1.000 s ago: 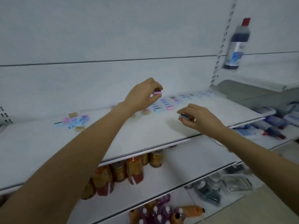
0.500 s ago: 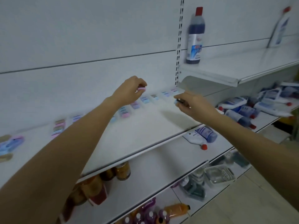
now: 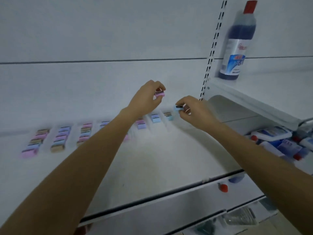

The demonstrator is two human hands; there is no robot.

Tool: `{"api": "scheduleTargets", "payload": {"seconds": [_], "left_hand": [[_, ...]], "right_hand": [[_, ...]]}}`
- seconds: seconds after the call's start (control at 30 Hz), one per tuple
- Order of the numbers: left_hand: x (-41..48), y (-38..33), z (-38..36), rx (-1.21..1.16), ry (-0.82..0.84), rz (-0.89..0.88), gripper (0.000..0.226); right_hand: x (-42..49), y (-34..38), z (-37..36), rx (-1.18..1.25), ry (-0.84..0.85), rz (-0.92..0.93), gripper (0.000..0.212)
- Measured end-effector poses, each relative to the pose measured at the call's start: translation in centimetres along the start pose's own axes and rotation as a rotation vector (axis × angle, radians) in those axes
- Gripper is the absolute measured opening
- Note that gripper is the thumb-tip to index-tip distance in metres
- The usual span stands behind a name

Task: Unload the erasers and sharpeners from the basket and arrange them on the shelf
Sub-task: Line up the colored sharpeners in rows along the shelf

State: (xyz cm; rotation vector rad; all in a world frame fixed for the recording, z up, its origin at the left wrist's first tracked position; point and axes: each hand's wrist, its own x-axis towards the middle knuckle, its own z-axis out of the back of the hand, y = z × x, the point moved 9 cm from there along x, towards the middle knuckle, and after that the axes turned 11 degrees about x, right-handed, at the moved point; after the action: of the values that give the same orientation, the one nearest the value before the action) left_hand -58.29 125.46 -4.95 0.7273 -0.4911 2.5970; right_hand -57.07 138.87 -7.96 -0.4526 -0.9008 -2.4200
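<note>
Above the shelf [image 3: 152, 167], both arms reach forward.
Left hand [image 3: 145, 99] pinches a pink sharpener [image 3: 160, 94]; right hand [image 3: 194, 114] pinches a blue one [image 3: 177, 108].

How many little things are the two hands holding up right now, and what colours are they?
Pink piece, pinched by the left hand: 1
Light blue piece, pinched by the right hand: 1
Total: 2
The right hand's curled fingers could hide more.

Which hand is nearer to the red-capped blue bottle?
Right. The right hand, holding a blue sharpener, is below and left of the bottle; the left hand, holding a pink sharpener, is farther left.
</note>
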Motion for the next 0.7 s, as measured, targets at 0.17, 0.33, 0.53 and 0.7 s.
{"api": "scheduleTargets", "payload": {"seconds": [0.17, 0.33, 0.53, 0.7], "left_hand": [[-2.1, 1.7, -1.3, -0.044, -0.079, 0.197, 0.018], [-4.4, 2.5, -3.1, 0.039, -0.04, 0.284, 0.013], [-5.3, 1.1, -3.6, 0.111, 0.015, 0.185, 0.01], [-5.6, 0.7, -4.2, 0.129, 0.065, 0.199, 0.009]], "right_hand": [[1.9, -1.3, -2.5, 0.085, 0.027, 0.103, 0.023], [1.7, -2.5, -2.5, 0.197, -0.005, 0.141, 0.024], [1.1, -3.2, -3.8, 0.095, 0.112, 0.129, 0.026], [1.2, -3.4, -4.0, -0.017, 0.147, 0.094, 0.017]]}}
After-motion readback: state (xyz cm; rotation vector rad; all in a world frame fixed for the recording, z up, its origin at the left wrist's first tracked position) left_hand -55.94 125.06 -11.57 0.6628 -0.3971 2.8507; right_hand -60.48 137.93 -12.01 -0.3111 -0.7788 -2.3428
